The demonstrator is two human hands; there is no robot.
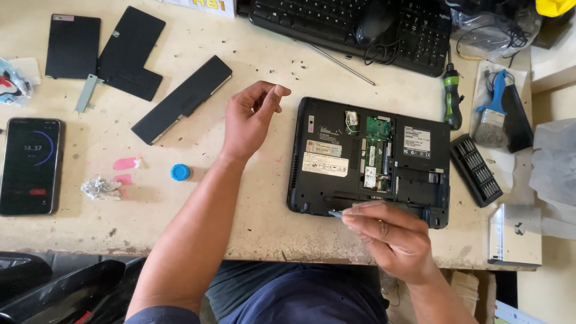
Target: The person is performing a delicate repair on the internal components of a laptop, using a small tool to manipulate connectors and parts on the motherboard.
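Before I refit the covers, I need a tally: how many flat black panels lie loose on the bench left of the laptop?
3: a square panel at far left, an L-shaped panel beside it, and a long battery-like bar nearest the left hand. Others may be out of frame.

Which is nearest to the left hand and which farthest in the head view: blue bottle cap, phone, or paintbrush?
From the left hand:
1. Blue bottle cap, just below-left of the hand.
2. Phone, at the table's left edge.
3. Paintbrush, far right, past the opened laptop.
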